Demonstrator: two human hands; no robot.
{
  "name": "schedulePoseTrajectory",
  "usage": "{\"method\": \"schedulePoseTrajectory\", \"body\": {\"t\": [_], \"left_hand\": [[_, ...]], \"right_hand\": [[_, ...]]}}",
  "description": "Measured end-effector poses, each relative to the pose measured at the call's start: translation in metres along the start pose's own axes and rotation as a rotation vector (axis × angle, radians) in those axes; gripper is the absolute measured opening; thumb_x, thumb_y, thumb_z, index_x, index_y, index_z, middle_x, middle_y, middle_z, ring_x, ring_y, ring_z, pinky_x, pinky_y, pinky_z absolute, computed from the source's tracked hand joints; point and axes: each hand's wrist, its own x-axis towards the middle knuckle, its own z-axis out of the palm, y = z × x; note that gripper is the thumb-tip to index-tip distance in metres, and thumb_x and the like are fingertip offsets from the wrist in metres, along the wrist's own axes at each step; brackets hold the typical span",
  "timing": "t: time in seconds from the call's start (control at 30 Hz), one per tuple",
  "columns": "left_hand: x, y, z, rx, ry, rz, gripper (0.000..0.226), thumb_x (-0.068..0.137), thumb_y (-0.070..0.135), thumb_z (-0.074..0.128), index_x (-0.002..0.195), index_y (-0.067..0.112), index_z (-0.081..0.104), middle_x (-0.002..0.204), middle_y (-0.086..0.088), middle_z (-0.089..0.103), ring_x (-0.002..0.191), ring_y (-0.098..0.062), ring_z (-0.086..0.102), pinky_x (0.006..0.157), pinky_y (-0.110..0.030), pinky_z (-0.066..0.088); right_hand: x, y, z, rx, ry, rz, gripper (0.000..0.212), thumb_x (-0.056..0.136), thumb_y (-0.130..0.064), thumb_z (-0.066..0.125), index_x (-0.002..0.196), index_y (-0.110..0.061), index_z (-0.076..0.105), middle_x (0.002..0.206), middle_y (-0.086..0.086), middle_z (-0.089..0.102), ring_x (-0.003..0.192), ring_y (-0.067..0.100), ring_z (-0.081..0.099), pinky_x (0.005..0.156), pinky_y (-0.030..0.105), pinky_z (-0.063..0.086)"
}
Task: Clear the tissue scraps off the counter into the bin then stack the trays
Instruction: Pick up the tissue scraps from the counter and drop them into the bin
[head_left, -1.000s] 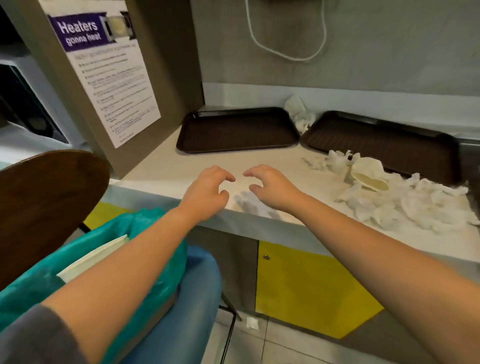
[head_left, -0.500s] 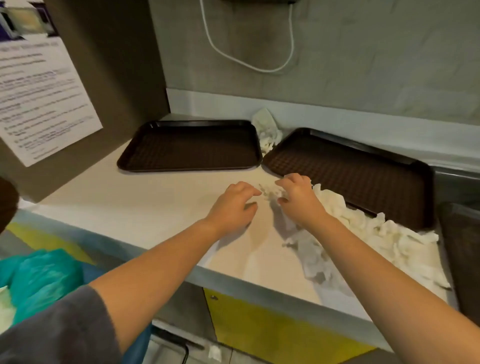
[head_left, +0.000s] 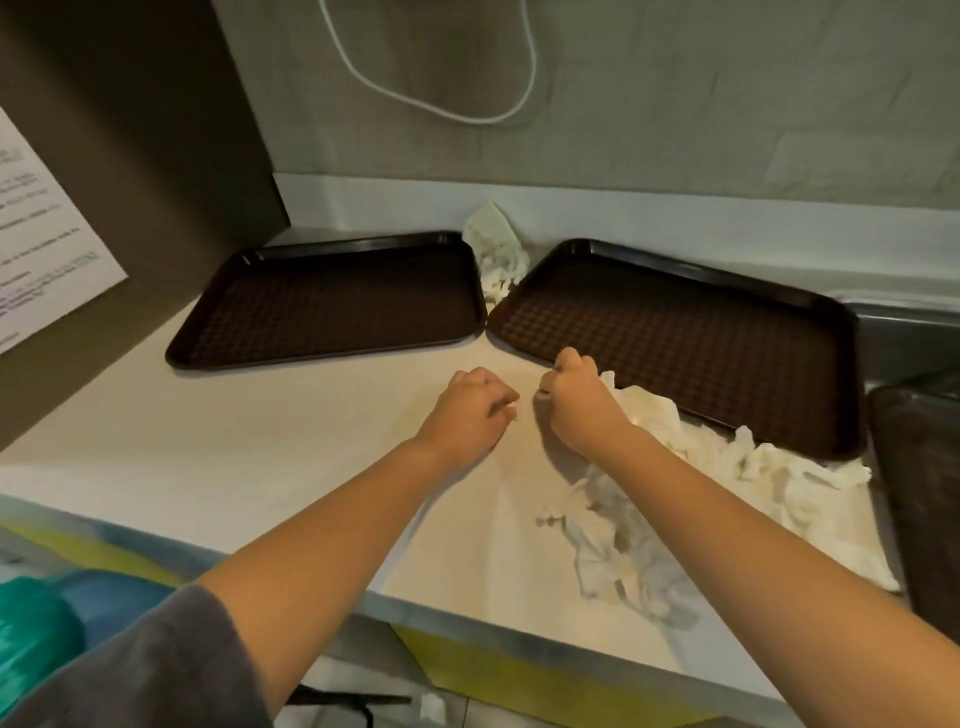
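White tissue scraps (head_left: 675, 499) strewn near right on counter (head_left: 260, 447); both trays (head_left: 332, 301) unstacked at far edge; left hand (head_left: 470, 410) curled, empty; right hand (head_left: 579, 402) fisted, grip unclear

View is now tilted further down and right than 1.0 s ago: the bin liner (head_left: 31, 629) sits only at the near left corner, the notice (head_left: 47, 249) is cut at the left edge. Both hands are further out over the counter (head_left: 260, 467), near the trays. Left hand (head_left: 470, 413) goes from loosely spread to curled. Right hand (head_left: 579, 402) goes from open fingers to a closed fist at the left end of the tissue heap (head_left: 675, 478), against the right tray (head_left: 701, 338) near rim.
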Motion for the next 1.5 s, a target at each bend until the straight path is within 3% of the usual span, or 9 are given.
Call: {"method": "schedulePoseTrajectory", "body": {"t": [0.17,0.27,0.37,0.47,0.6,0.77,0.93,1.13,1.5], "left_hand": [[-0.007,-0.007,-0.009,0.016,0.027,-0.014,0.025,0.092,0.017,0.054,0.113,0.01,0.064,0.11,-0.006,0.054,0.105,-0.02,0.05,0.088,-0.023,0.039],[-0.017,-0.013,-0.019,-0.051,0.071,-0.066,0.021,0.09,0.012,0.055,0.109,0.007,0.065,0.11,-0.01,0.054,0.096,-0.018,0.053,0.081,-0.018,0.036],[-0.032,-0.02,-0.036,-0.094,0.157,-0.078,0.02,0.091,0.008,0.052,0.107,0.006,0.064,0.109,-0.01,0.053,0.086,-0.01,0.05,0.074,-0.007,0.036],[-0.053,-0.028,-0.058,-0.158,0.262,-0.087,0.019,0.091,0.004,0.05,0.103,0.002,0.064,0.103,-0.009,0.051,0.07,0.0,0.049,0.064,0.005,0.035],[-0.089,-0.05,-0.089,-0.186,0.374,-0.134,0.018,0.091,0.004,0.05,0.102,0.002,0.064,0.1,-0.005,0.049,0.07,0.0,0.049,0.061,0.003,0.037],[-0.145,-0.093,-0.127,-0.106,0.477,-0.173,0.016,0.089,0.008,0.054,0.101,0.009,0.066,0.098,-0.001,0.05,0.088,-0.01,0.049,0.073,0.003,0.032],[-0.208,-0.119,-0.168,-0.049,0.579,-0.247,0.016,0.089,0.012,0.056,0.101,0.011,0.066,0.099,-0.002,0.054,0.09,-0.008,0.046,0.079,-0.011,0.03],[-0.309,-0.148,-0.213,-0.009,0.667,-0.327,0.012,0.088,0.011,0.057,0.096,0.01,0.067,0.089,0.005,0.053,0.087,-0.008,0.046,0.074,-0.013,0.029],[-0.448,-0.204,-0.223,0.088,0.442,-0.549,0.021,0.082,0.003,0.058,0.096,0.014,0.069,0.083,0.008,0.054,0.087,-0.012,0.049,0.076,-0.02,0.032]], "right_hand": [[0.004,-0.005,-0.002,0.035,0.006,-0.029,0.035,0.084,0.012,0.046,0.113,-0.001,0.062,0.12,0.017,0.046,0.109,0.033,0.044,0.085,0.035,0.045],[0.007,-0.017,-0.002,0.07,0.062,-0.071,0.033,0.081,0.013,0.049,0.106,-0.002,0.063,0.115,0.017,0.047,0.108,0.034,0.046,0.072,0.029,0.033],[0.008,-0.04,-0.003,0.128,0.132,-0.131,0.036,0.081,0.014,0.048,0.11,-0.001,0.064,0.114,0.019,0.05,0.107,0.033,0.048,0.072,0.026,0.026],[0.003,-0.07,-0.006,0.21,0.178,-0.208,0.031,0.081,0.012,0.05,0.107,0.006,0.064,0.109,0.025,0.053,0.104,0.036,0.05,0.075,0.033,0.035],[-0.008,-0.121,-0.004,0.272,0.217,-0.304,0.02,0.077,0.013,0.054,0.092,0.011,0.066,0.098,0.027,0.056,0.095,0.038,0.054,0.075,0.036,0.041],[-0.022,-0.192,0.002,0.34,0.232,-0.381,0.021,0.081,0.011,0.053,0.096,0.008,0.067,0.099,0.025,0.058,0.099,0.036,0.052,0.083,0.036,0.04],[-0.053,-0.266,0.005,0.427,0.234,-0.443,0.026,0.086,0.009,0.049,0.105,0.003,0.066,0.107,0.021,0.058,0.106,0.031,0.051,0.09,0.032,0.039],[-0.102,-0.357,0.012,0.515,0.175,-0.601,0.024,0.087,0.005,0.05,0.105,0.002,0.066,0.105,0.021,0.056,0.105,0.031,0.05,0.089,0.035,0.042],[-0.185,-0.47,0.07,0.478,-0.171,-0.728,0.015,0.088,-0.001,0.052,0.095,0.005,0.064,0.099,0.02,0.051,0.1,0.036,0.051,0.089,0.041,0.042]]}}
